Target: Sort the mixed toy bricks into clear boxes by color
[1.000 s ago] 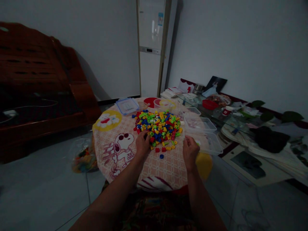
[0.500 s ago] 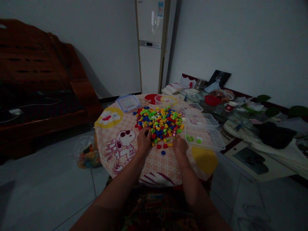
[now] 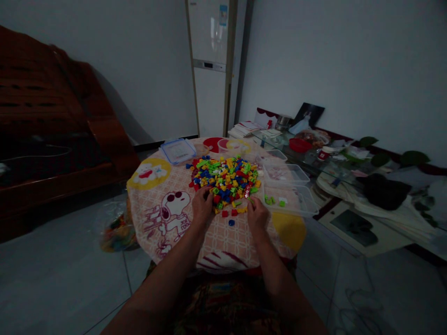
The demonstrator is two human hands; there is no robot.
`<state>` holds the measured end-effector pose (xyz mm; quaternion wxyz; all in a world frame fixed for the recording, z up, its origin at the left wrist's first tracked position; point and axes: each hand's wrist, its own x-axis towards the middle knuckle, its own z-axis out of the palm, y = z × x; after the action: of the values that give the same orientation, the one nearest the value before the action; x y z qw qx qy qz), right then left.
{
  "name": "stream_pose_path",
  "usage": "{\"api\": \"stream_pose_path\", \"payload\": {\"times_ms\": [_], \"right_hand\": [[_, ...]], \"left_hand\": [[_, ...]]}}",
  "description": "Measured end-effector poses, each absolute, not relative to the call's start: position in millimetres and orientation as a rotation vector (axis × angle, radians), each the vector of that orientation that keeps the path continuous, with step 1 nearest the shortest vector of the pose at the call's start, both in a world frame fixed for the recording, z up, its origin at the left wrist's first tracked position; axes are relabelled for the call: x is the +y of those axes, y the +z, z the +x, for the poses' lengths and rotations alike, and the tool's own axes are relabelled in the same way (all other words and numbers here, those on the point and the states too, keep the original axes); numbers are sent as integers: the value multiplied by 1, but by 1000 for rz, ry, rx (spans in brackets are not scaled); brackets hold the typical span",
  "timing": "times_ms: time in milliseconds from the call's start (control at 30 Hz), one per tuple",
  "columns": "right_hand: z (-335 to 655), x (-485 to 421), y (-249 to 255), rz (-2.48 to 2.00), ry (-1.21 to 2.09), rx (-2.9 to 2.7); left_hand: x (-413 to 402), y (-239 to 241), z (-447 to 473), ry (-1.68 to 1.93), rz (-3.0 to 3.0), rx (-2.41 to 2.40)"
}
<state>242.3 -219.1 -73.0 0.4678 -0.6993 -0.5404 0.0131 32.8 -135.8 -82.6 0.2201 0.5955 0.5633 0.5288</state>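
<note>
A heap of small coloured building bricks (image 3: pixel 226 179) lies in the middle of a round table covered by a cartoon-dog cloth (image 3: pixel 167 218). My left hand (image 3: pixel 201 207) rests at the heap's near left edge, fingers curled into the bricks. My right hand (image 3: pixel 257 215) sits at the heap's near right edge, fingers bent down onto the bricks; what they pinch is too small to see. A clear plastic tray (image 3: pixel 296 204) just right of my right hand holds a few green bricks (image 3: pixel 269 201). Loose red and blue bricks (image 3: pixel 230 217) lie between my hands.
Two more clear trays (image 3: pixel 284 174) stand behind the first. A blue-rimmed lid (image 3: pixel 177 150) and small bowls (image 3: pixel 226 145) sit at the table's far side. A bag of bricks (image 3: pixel 117 230) lies on the floor left. A cluttered glass table (image 3: pixel 349 177) stands right, a wooden bench (image 3: pixel 52 139) left.
My right hand has come back from the clear tray to the heap's near right edge. My left hand has stayed at the heap. The view has shifted slightly.
</note>
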Motion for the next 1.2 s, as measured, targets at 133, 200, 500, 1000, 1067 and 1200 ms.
{"api": "stream_pose_path", "payload": {"times_ms": [133,200,500,1000,1067,1200], "right_hand": [[253,-226,-72,-1547,55,-1094],[263,-230,-65,-1524,85,-983],[275,-233,-50,-1537,159,-988],[233,-202,-50,-2061,186,-1845],[232,-199,-50,-2086,188,-1872],[231,-201,-55,-2099,185,-1821]], "left_hand": [[-136,-83,33,1486,1641,1559],[-137,-82,33,1494,1638,1553],[-138,-80,33,1518,1634,1520],[-141,-76,35,1488,1625,1538],[-142,-75,35,1485,1623,1535],[-141,-76,34,1485,1609,1525]]}}
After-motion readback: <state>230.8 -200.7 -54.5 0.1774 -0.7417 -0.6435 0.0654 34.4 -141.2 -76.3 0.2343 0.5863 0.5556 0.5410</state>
